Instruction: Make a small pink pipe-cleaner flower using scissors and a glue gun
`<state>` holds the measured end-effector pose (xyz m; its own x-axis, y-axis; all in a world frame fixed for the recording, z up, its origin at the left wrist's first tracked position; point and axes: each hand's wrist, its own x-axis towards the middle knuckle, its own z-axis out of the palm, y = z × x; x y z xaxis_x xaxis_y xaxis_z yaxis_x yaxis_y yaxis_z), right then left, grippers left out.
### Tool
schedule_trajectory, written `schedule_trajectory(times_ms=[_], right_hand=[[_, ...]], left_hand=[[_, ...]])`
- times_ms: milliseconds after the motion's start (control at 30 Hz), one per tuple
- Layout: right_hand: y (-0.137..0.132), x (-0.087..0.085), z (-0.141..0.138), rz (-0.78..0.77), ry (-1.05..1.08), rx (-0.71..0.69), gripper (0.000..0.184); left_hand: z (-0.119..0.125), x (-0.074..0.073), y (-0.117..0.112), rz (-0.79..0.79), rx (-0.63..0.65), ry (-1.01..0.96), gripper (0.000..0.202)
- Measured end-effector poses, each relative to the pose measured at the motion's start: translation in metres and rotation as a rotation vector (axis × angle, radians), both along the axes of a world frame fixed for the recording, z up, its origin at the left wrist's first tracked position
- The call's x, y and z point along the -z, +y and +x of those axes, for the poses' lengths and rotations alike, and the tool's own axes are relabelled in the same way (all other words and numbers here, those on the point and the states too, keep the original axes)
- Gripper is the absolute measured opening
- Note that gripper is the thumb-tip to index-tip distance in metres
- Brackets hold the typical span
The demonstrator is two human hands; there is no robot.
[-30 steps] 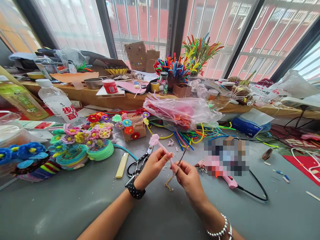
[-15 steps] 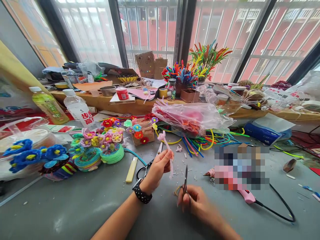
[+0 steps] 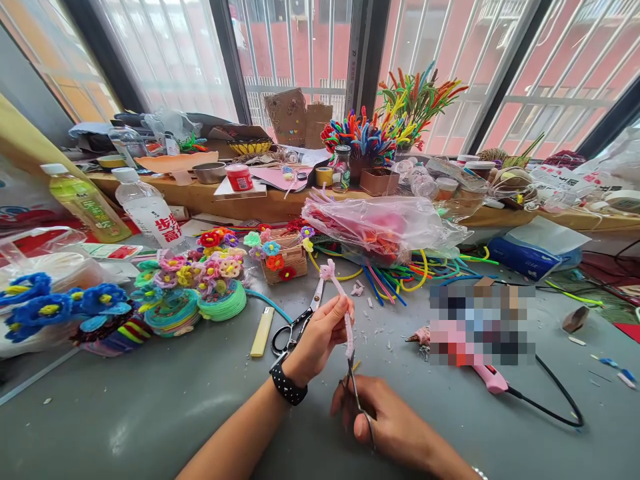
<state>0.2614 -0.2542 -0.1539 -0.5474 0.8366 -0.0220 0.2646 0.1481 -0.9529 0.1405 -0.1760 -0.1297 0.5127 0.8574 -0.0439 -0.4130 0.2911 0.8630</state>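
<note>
My left hand pinches a pale pink pipe cleaner, its upper end bunched into a small knot and its lower end hanging below my fingers. In my right hand is a small pair of scissors, fingers through the handles. The blades point up and sit at the lower end of the pipe cleaner; whether they touch it I cannot tell. Behind my left hand lie larger black-handled scissors, with a pale yellow strip-shaped object beside them.
Pipe-cleaner flower pots and blue flowers stand at left. A plastic bag lies over loose pipe cleaners at the back. On the right is a pink hot glue gun with a black cord. White scraps dot the grey table.
My right hand has moved the small scissors left, bringing the blades up to the lower end of the pipe cleaner. The handles are spread wider. My left hand stays nearly in place.
</note>
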Motion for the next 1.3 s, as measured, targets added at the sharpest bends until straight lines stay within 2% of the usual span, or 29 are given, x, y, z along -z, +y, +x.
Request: schedule_trajectory(times_ms=[267,400,567,800,1033,1167,1300], right_hand=[[0.001,0.002,0.000,-0.021,0.057,0.013,0.074],[0.001,0.006,-0.001,0.030,0.075,0.038,0.071],[0.002,0.009,-0.002,0.099,0.063,0.103,0.068],[0.002,0.009,-0.003,0.096,0.034,0.204,0.064],[0.003,0.008,-0.001,0.107,-0.049,0.262,0.063],[0.002,0.007,0.000,0.143,-0.083,0.293,0.062],[0.003,0.007,0.000,0.172,-0.108,0.294,0.059]], left_hand=[[0.000,0.002,-0.002,0.004,0.027,0.045,0.029],[0.000,0.002,-0.001,0.003,0.024,0.034,0.028],[0.001,0.001,0.000,-0.004,-0.039,-0.004,0.026],[0.001,-0.002,0.001,-0.038,-0.157,0.016,0.031],[-0.006,-0.006,0.004,0.049,-0.171,0.037,0.022],[-0.010,-0.008,0.008,0.087,-0.215,0.094,0.027],[-0.011,-0.008,0.009,0.055,-0.195,0.105,0.030]])
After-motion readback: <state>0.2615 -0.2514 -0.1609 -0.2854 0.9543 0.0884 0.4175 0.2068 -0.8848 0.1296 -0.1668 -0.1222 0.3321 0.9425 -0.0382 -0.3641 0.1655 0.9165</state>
